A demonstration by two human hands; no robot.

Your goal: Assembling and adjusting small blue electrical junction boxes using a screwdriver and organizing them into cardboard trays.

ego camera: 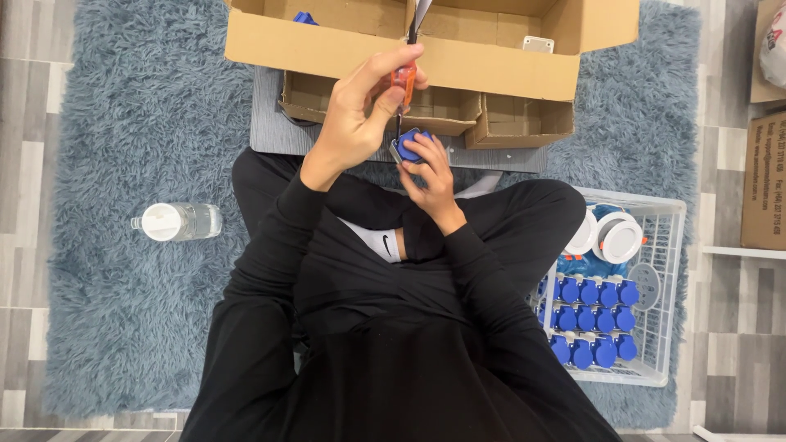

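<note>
Hands meet over the lap of a person in black, seated cross-legged on a shaggy blue-grey rug. Left hand is raised, fingers clamped on an orange-handled screwdriver, held upright with the tip down on a small blue socket part. Right hand cups that part from below, fingers wrapped tight around it (grey base edge just visible). Open cardboard box lies just beyond the hands, smaller cardboard trays tucked under its near side on a grey mat. White wire basket sits by the right knee, holding rows of blue socket parts and white round caps. Clear water bottle lies on the rug to the left, well apart.
</note>
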